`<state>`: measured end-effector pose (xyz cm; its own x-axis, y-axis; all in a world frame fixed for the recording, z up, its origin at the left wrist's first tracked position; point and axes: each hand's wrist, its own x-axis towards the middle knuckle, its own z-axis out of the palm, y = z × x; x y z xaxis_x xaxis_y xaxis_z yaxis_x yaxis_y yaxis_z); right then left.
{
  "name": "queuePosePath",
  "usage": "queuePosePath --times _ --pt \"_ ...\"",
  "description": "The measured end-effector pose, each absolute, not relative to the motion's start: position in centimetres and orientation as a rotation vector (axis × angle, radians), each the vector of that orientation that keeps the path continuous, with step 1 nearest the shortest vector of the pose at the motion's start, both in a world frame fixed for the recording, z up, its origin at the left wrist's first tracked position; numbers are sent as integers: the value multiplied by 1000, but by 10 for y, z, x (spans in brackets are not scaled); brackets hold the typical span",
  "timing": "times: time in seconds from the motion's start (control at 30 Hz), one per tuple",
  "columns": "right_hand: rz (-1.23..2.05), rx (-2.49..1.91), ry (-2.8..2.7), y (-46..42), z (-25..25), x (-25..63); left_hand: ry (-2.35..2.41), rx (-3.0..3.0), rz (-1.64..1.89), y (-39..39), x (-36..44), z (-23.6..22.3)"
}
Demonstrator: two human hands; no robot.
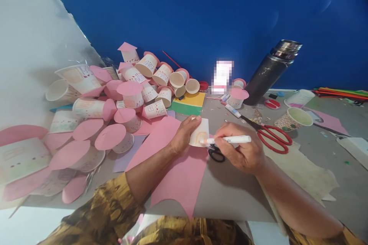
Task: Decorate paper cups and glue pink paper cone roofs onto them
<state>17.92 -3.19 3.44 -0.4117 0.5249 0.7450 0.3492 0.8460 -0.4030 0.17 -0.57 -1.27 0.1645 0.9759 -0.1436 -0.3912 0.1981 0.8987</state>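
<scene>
My left hand [185, 134] is closed around a white paper cup [202, 126], its thumb lying along the top edge. An orange-brown patch of colour shows low on the cup's side. In my right hand [240, 148] is a white marker pen [237, 139], pinched between thumb and fingers. Its tip meets the coloured patch on the cup, or is very close to it. Below the cup spreads a large sheet of pink paper [175, 176] with a curved cut-out at its near edge. Black-handled scissors [216, 155] lie partly hidden behind my right hand.
Many decorated paper cups with pink paper cones [110, 136] crowd the left side. Red-handled scissors [274, 138], a patterned cup [296, 118] and a stained cloth [304, 168] lie right. A dark metal flask [267, 74] leans against the blue wall [184, 15].
</scene>
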Motion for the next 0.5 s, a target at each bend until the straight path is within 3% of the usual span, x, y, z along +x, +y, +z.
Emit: queuePosePath --times 0.5 --pt "281 -689 -2031 -29 36 184 830 760 1132 -3 2 -15"
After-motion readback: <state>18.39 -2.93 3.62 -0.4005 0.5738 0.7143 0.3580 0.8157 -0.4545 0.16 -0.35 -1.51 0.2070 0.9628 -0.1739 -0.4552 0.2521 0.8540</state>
